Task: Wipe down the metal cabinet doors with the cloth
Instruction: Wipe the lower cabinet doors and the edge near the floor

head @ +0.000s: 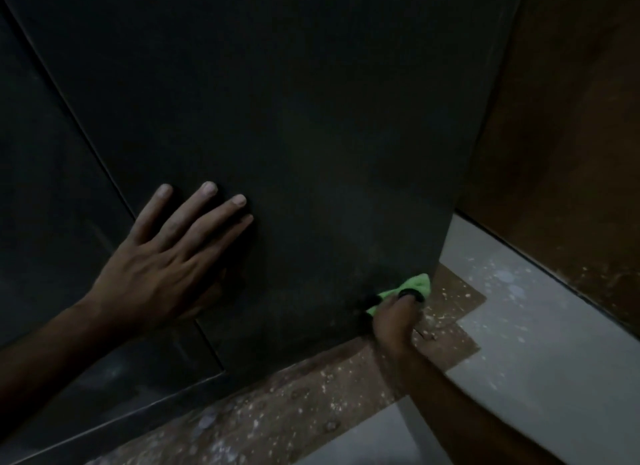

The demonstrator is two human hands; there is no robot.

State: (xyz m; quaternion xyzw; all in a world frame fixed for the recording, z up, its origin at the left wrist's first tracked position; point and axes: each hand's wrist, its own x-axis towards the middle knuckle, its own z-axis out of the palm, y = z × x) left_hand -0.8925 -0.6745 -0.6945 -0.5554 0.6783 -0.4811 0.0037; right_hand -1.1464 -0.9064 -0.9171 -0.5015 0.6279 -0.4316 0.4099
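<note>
My left hand (162,256) is spread wide, fingers straight and fanned, palm flat against the dark cabinet door (277,118). It holds nothing; it only presses on the panel, close beside the seam where this door meets the neighbouring door (41,187) further to its left.

My right hand (394,317) sits lower and off to the right of the left one, at the door's bottom right corner. Its fingers are curled round a bright green cloth (414,284), which bunches out above and ahead of the knuckles and lies against the metal at the door's edge. A dark ring (410,294) shows on one finger.

The door is flat, matte, dark grey-green metal, smooth with faint dusty smudging near the right hand. The cloth looks soft and fuzzy. Below both hands the floor (519,378) is pale stone with a brown speckled band (311,395) running in angular steps. Beyond the right hand stands a brown wooden panel (571,153).
</note>
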